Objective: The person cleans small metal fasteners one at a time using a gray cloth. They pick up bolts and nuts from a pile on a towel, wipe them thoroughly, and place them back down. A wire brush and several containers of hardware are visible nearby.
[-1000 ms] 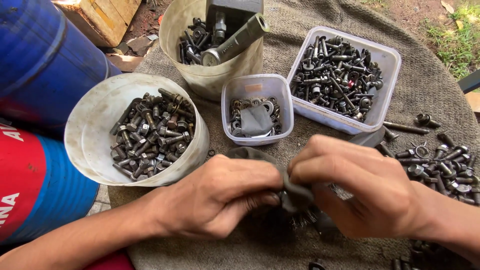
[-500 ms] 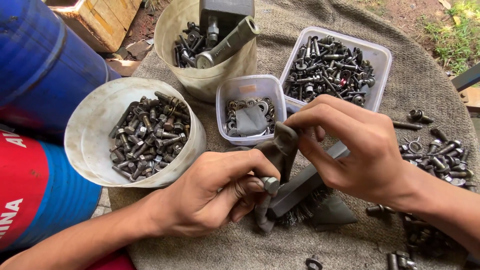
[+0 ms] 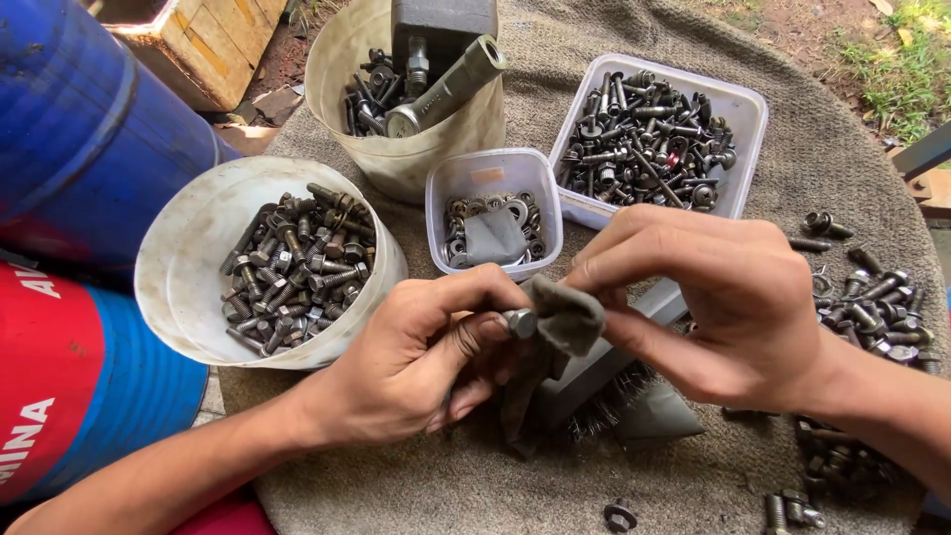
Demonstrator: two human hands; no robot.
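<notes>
Outdoors, over a cloth-covered table (image 3: 773, 168), the left hand (image 3: 416, 362) pinches a bolt (image 3: 518, 322); the right hand (image 3: 728, 297) closes a grey rag (image 3: 567, 319) around it, just below the small washer tub (image 3: 492, 173).

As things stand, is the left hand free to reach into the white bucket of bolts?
Probably not yet: the left hand grips a bolt that the right hand wipes with a rag. The bucket itself sits open beside it.

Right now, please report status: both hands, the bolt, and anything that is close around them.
Left hand pinches bolt by its head. Right hand presses grey rag onto bolt. Wire brush lies under hands, white bucket of bolts beside left hand.
</notes>
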